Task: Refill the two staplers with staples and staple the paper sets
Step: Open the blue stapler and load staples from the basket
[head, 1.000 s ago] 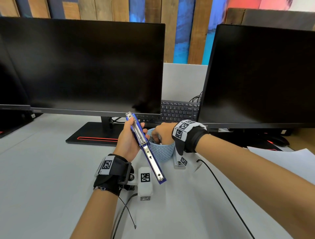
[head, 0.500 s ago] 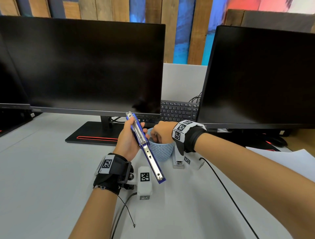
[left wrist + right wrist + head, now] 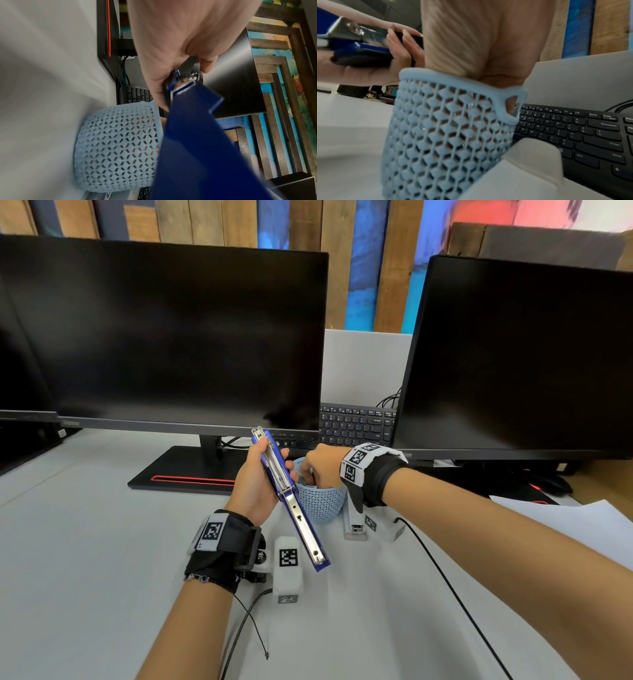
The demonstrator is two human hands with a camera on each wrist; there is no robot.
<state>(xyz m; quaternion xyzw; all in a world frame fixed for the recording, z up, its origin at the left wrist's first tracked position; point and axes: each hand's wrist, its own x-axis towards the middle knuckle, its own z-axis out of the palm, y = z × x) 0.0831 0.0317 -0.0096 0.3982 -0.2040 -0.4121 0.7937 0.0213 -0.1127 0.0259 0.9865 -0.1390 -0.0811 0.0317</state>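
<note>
My left hand (image 3: 256, 470) grips a blue stapler (image 3: 291, 501) by its upper half, above the desk. The stapler is swung open into one long line, its metal staple channel facing me. In the left wrist view the blue stapler body (image 3: 197, 148) fills the lower right, pinched near its hinge. My right hand (image 3: 318, 470) reaches down into a light blue mesh basket (image 3: 320, 503) just right of the stapler. The basket wall (image 3: 450, 135) hides its fingers, so I cannot tell what they hold. White paper sheets (image 3: 582, 522) lie at the right edge.
Two dark monitors stand behind, the left one (image 3: 164, 337) on a black base with a red stripe (image 3: 191, 479). A black keyboard (image 3: 356, 422) lies between them, close behind the basket. Thin cables (image 3: 442, 573) trail over the grey desk.
My right hand has shifted slightly left and down inside the basket. The left hand keeps the open stapler almost still.
</note>
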